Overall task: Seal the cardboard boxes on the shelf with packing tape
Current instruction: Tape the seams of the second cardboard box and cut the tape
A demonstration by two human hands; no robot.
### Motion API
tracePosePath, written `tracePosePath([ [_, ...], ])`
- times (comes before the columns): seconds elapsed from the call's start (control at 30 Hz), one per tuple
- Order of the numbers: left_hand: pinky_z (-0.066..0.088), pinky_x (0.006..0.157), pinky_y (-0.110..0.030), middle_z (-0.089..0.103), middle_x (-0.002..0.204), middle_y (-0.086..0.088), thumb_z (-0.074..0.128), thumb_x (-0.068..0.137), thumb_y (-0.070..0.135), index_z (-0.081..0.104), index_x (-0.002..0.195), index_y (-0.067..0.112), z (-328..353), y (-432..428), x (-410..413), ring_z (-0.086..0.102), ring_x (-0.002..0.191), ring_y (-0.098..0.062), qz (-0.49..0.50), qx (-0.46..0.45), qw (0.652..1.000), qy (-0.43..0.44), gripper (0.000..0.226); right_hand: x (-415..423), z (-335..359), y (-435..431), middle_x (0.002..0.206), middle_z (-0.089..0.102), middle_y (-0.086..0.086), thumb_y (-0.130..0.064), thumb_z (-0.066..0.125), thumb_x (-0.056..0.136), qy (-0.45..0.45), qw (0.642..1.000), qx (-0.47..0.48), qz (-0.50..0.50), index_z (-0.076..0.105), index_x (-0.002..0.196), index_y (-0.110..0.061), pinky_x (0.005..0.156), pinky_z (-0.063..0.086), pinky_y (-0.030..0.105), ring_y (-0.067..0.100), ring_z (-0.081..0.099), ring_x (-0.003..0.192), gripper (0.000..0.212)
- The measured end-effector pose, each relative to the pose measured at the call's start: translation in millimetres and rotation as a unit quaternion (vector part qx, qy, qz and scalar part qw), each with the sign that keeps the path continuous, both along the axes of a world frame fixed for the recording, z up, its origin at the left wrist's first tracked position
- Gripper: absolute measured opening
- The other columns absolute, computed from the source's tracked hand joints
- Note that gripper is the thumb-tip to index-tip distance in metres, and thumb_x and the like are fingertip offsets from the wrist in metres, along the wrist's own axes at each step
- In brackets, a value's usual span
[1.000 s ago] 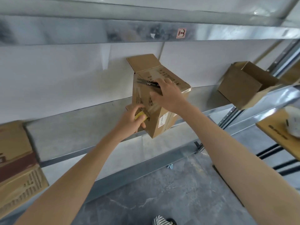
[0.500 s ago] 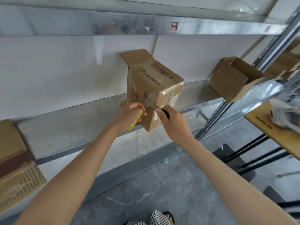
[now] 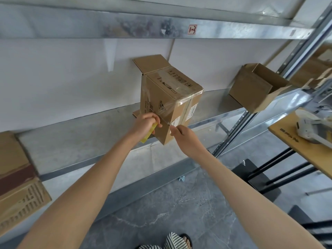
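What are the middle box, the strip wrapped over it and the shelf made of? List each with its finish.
The middle box looks like brown corrugated cardboard, matte: folded flaps, printed marks. The strip seems to be clear plastic tape, glossy: glare, wrinkles, print showing through. The shelf is likely galvanised steel, dull grey with a mottled sheen.

The cardboard box (image 3: 161, 97) is plain brown with black print and white labels, banded in clear, glossy tape (image 3: 162, 112). The tool (image 3: 148, 135) in the left hand (image 3: 145, 123) is yellow. The shelf (image 3: 80, 141) is mottled silver-grey and the wall (image 3: 53, 78) is white. A red-on-white label (image 3: 192, 29) marks the upper beam. The box at the left (image 3: 18, 191) carries a dark red-brown band. The floor (image 3: 170, 212) is grey with pale veins, and the slippers (image 3: 177, 239) are black-and-white striped.
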State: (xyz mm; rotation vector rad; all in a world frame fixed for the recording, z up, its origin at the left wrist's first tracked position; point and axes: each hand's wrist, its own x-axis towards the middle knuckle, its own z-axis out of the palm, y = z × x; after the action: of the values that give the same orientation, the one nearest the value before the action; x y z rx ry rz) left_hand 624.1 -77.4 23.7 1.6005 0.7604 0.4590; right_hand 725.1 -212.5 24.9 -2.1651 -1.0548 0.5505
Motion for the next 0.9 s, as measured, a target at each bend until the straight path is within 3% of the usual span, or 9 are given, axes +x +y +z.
tracePosePath([
  [0.2,0.043,0.054,-0.023,0.068,0.087,-0.012,0.044,0.09,0.001,0.059,0.07,0.015,1,0,-1,0.055,0.066,-0.013,-0.002,-0.001,1.0,0.003,0.029,0,8,6,0.068,0.045,0.004,-0.036,0.039,0.1,-0.002,0.999,0.039,0.012,0.057,0.091,0.004,0.05,0.028,0.022,0.011,0.038,0.057,0.044],
  [0.33,0.044,0.054,-0.023,0.069,0.084,-0.008,0.046,0.089,0.003,0.059,0.07,0.015,0,0,0,0.053,0.06,-0.014,-0.003,0.014,1.0,0.002,0.026,6,4,-3,0.068,0.049,0.002,-0.039,0.04,0.099,-0.024,0.999,-0.001,0.023,0.057,0.086,-0.004,0.053,0.031,0.027,0.014,0.043,0.06,0.041],
  [0.43,0.044,0.061,-0.025,0.067,0.074,0.003,0.057,0.084,0.016,0.06,0.074,0.02,-2,2,-1,0.052,0.054,-0.01,-0.011,0.047,0.999,0.026,0.012,11,7,-14,0.065,0.051,0.0,-0.038,0.045,0.097,-0.062,0.998,0.001,0.03,0.054,0.077,-0.015,0.053,0.033,0.027,0.013,0.044,0.057,0.033],
  [0.57,0.046,0.067,-0.032,0.058,0.075,0.005,0.067,0.067,0.036,0.057,0.074,0.023,-2,1,-4,0.055,0.069,-0.013,-0.011,0.075,0.997,0.029,0.017,14,27,-23,0.059,0.053,0.004,-0.04,0.049,0.094,-0.178,0.976,0.112,0.05,0.056,0.079,-0.011,0.047,0.036,0.028,0.013,0.045,0.048,0.033],
  [0.7,0.05,0.072,-0.039,0.06,0.083,-0.001,0.068,0.081,0.033,0.055,0.075,0.022,-5,1,-4,0.056,0.077,-0.017,0.001,0.131,0.991,0.025,0.018,23,71,8,0.061,0.053,-0.007,-0.045,0.05,0.092,-0.18,0.962,0.205,0.007,0.055,0.084,-0.013,0.048,0.036,0.02,0.004,0.044,0.049,0.033],
  [0.8,0.049,0.068,-0.038,0.063,0.083,-0.013,0.063,0.088,0.033,0.057,0.079,0.017,-7,0,-8,0.055,0.068,-0.017,-0.01,0.162,0.986,0.021,0.018,42,97,42,0.074,0.053,-0.009,-0.04,0.051,0.093,-0.208,0.968,0.143,0.007,0.048,0.096,-0.013,0.055,0.037,0.024,0.012,0.05,0.064,0.028],
  [0.9,0.047,0.066,-0.036,0.066,0.085,-0.018,0.057,0.092,0.03,0.06,0.082,0.013,-9,0,-12,0.053,0.065,-0.015,-0.016,0.175,0.984,0.02,0.02,62,104,65,0.093,0.055,0.0,-0.042,0.047,0.092,-0.321,0.947,0.012,0.025,0.045,0.109,-0.011,0.077,0.033,0.035,0.023,0.047,0.085,0.035],
])
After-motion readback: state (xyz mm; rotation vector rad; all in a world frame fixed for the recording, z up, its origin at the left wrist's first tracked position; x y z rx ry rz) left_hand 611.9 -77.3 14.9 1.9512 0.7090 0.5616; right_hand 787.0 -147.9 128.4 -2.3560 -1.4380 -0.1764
